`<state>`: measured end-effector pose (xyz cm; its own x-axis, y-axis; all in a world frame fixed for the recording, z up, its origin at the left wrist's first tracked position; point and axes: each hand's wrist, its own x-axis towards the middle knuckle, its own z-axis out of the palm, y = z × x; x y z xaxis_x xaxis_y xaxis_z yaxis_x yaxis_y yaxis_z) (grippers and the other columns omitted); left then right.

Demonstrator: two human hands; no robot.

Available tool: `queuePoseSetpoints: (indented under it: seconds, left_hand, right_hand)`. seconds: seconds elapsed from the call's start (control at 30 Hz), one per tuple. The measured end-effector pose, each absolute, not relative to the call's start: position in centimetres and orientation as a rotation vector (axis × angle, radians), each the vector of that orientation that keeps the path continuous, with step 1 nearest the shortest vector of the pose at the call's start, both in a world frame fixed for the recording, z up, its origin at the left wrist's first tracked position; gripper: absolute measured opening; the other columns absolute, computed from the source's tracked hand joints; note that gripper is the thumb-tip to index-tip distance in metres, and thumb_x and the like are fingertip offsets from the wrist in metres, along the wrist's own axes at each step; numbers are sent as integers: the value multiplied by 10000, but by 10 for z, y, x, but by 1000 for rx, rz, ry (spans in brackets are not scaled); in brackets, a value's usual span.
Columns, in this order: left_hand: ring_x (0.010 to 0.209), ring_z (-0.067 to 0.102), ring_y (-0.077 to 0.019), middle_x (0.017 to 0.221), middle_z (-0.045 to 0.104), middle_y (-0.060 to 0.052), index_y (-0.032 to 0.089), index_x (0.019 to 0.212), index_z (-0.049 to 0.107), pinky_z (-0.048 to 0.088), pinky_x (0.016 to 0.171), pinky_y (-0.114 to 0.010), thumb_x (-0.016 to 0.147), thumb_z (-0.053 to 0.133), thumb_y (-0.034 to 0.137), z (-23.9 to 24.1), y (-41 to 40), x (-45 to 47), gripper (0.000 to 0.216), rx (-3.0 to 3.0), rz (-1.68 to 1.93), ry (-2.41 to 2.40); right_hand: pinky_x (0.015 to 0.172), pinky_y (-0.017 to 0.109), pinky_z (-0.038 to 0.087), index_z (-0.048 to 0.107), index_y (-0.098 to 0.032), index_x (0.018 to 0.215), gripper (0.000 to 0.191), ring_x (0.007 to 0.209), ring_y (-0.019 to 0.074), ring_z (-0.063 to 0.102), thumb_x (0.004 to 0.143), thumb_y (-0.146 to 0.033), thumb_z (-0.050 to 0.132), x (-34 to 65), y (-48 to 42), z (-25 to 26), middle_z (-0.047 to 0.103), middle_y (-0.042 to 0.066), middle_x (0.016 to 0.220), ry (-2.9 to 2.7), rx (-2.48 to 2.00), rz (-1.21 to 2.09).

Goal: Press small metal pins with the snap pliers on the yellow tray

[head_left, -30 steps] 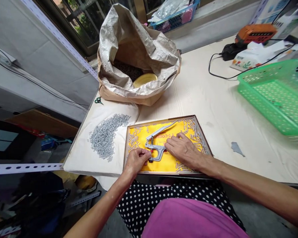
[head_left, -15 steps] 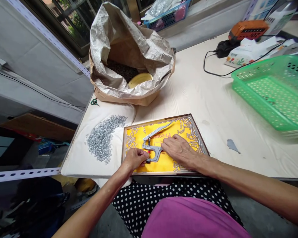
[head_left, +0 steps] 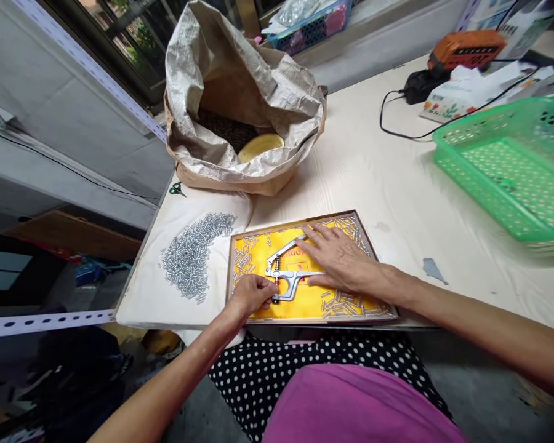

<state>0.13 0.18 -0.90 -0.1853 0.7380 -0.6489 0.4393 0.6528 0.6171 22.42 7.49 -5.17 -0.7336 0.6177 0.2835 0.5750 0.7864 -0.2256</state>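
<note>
Silver-grey snap-fastener-type pliers [head_left: 292, 284] lie in a shallow tray [head_left: 231, 264] lined in yellow, handles spread apart, a spring between them. At the jaw, beside a small red part, my left hand [head_left: 252, 294] is closed in a pinch; whatever its fingertips hold is too small to make out. My right hand [head_left: 339, 258] is open above the handles, fingers stretched over the upper handle's end and thumb near the lower handle. Small ridged silver metal pieces [head_left: 344, 306] lie loose along the tray's sides, partly covered by my right hand and forearm.
Left of the tray, a pile of small silver pieces [head_left: 187, 258] rests on white cloth near green-handled scissors [head_left: 177, 189]. Behind stands an open woven sack [head_left: 244, 175] holding dark bits and a yellow dish [head_left: 261, 148]. A green basket [head_left: 484, 197] and grey scrap [head_left: 434, 269] are rightward.
My right hand has moved from the lower handle up and right, its fingers opening out over the upper handle. My left hand stays pinched at the jaw.
</note>
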Motion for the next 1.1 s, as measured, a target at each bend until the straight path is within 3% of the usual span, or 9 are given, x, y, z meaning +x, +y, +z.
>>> queuePoseSetpoints:
  seconds: [0.13, 0.4, 0.53, 0.63, 0.7, 0.87, 0.97, 1.1]
  left_hand:
    - [420, 485, -88, 434, 550, 24, 150, 512, 624, 446, 483, -208, 698, 730, 214, -8, 3, 3, 223, 918, 353, 1838]
    - [501, 538, -128, 506, 559, 7, 152, 572, 630, 519, 577, -276, 771, 684, 249, -10, -4, 5, 228, 1024, 293, 1938]
    - [885, 618, -242, 909, 659, -90, 150, 848, 689, 527, 841, -409, 816, 682, 277, -11, -15, 16, 131, 1772, 317, 2101]
    - [1140, 521, -305, 1259, 592, -142, 159, 1185, 605, 466, 979, -484, 826, 699, 279, -15, -8, 29, 390, 2242, 315, 1927]
    - [1214, 466, -321, 1375, 529, -153, 156, 1306, 518, 437, 1018, -503, 853, 671, 279, -19, 6, 35, 493, 2389, 247, 1757]
    - [1086, 521, -279, 1232, 591, -138, 149, 1353, 476, 463, 962, -461, 892, 616, 336, -20, 39, 38, 516, 2430, 75, 1460]
    - [1028, 528, -272, 1123, 622, -130, 147, 1277, 543, 474, 903, -437, 910, 592, 356, -18, 43, 38, 425, 2399, 78, 1477]
    - [994, 534, -257, 1062, 642, -110, 160, 1146, 616, 473, 855, -391, 963, 505, 354, -15, 37, 38, 289, 2345, 119, 1505]
  right_hand:
    - [965, 554, 353, 523, -131, 1302, 842, 1177, 386, 466, 677, -653, 739, 225, 88, -52, 570, 186, 1252, -2701, -921, 185]
    - [870, 473, 359, 585, -132, 1152, 676, 999, 319, 499, 706, -619, 731, 222, 87, -48, 608, 142, 1106, -2719, -934, 171]
    - [811, 414, 361, 614, -131, 1058, 571, 947, 292, 502, 718, -568, 751, 222, 83, -40, 615, 126, 1047, -2785, -965, 208]
    - [802, 406, 373, 618, -121, 1055, 523, 960, 294, 506, 748, -524, 748, 222, 80, -36, 612, 130, 1052, -2789, -983, 241]
    - [811, 407, 385, 609, -111, 1087, 533, 977, 298, 508, 762, -511, 744, 222, 78, -35, 611, 138, 1067, -2780, -978, 247]
    - [782, 379, 413, 581, -106, 1106, 524, 927, 270, 514, 768, -467, 756, 221, 74, -43, 607, 136, 1045, -2721, -1005, 284]
    - [726, 373, 420, 596, -136, 1044, 380, 878, 259, 512, 830, -430, 707, 219, 71, -51, 606, 124, 979, -2667, -1030, 258]
    - [697, 362, 419, 617, -162, 962, 111, 863, 247, 515, 900, -253, 620, 214, 67, -58, 614, 110, 909, -2661, -1051, 225]
